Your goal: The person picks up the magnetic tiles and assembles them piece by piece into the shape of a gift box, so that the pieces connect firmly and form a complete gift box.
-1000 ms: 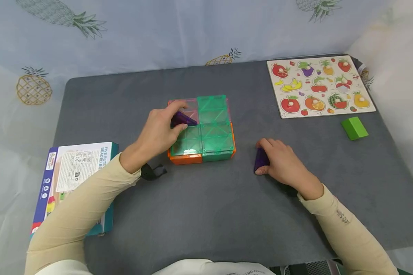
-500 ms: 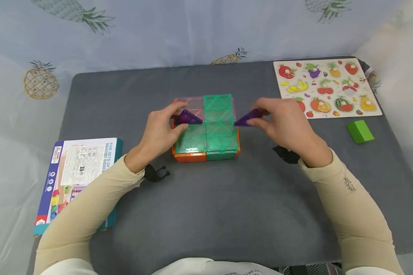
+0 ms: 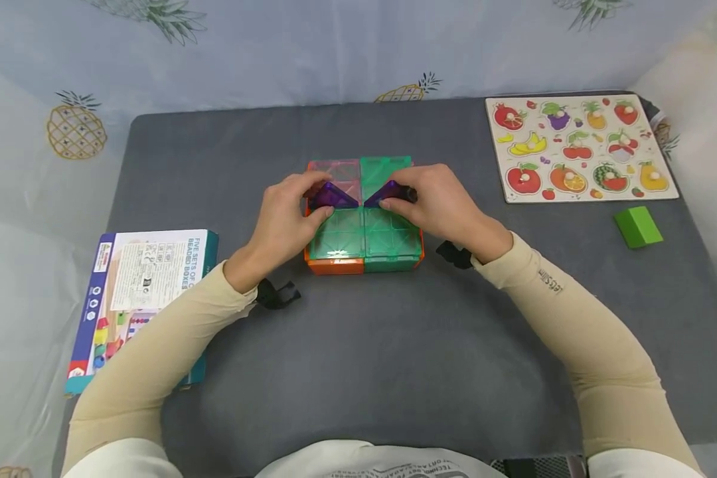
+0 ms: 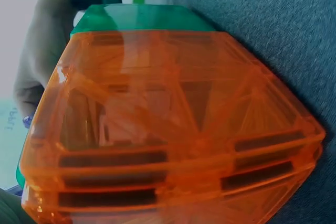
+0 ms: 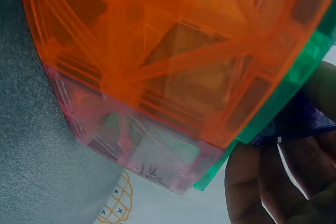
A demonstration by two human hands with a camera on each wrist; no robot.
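Observation:
A low box built of see-through magnetic tiles (image 3: 337,234) stands mid-table, green and pink on top with orange and green sides. Over its left half, my left hand (image 3: 287,211) pinches a purple triangular magnetic tile (image 3: 334,195) between thumb and fingers. My right hand (image 3: 439,202) pinches a second purple triangular tile (image 3: 387,192) over the right half. The two tiles' pointed ends face each other near the seam, a small gap between them. In the right wrist view, dark fingers (image 5: 244,182) hold the purple tile (image 5: 294,121) beside the green top edge.
A boxed toy set (image 3: 149,279) lies at the left under my left forearm. A wooden fruit puzzle board (image 3: 582,149) lies at the back right, with a green block (image 3: 638,227) in front of it. A patterned curtain (image 3: 245,60) hangs behind the grey table (image 3: 382,358).
My right hand has lifted its purple tile from the table at the right and brought it left over the box. My left hand has stayed over the box, still pinching its tile.

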